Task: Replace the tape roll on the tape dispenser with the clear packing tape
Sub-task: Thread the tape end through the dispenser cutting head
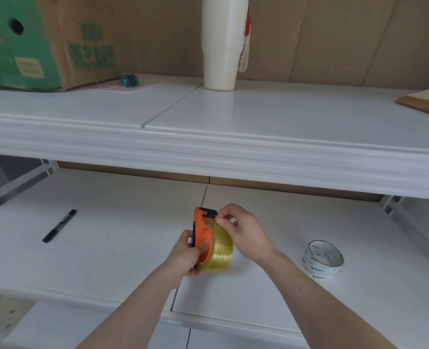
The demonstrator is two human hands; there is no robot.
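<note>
An orange tape dispenser (pixel 201 226) with a dark blade part at its top is held above the lower white shelf (pixel 107 248). A yellowish clear packing tape roll (pixel 221 253) sits on its hub. My left hand (pixel 185 255) grips the dispenser's handle side from the left. My right hand (pixel 243 233) pinches at the tape near the dark blade end, fingers closed on it. A second roll, white with green print (pixel 323 259), lies on the shelf to the right.
A black pen (pixel 59 225) lies at the shelf's left. On the upper shelf (pixel 258 117) stand a green-printed cardboard box (pixel 44 41), a cream tumbler (pixel 223 41), a small teal object (pixel 130 80) and a wooden board (pixel 425 102) at the right edge.
</note>
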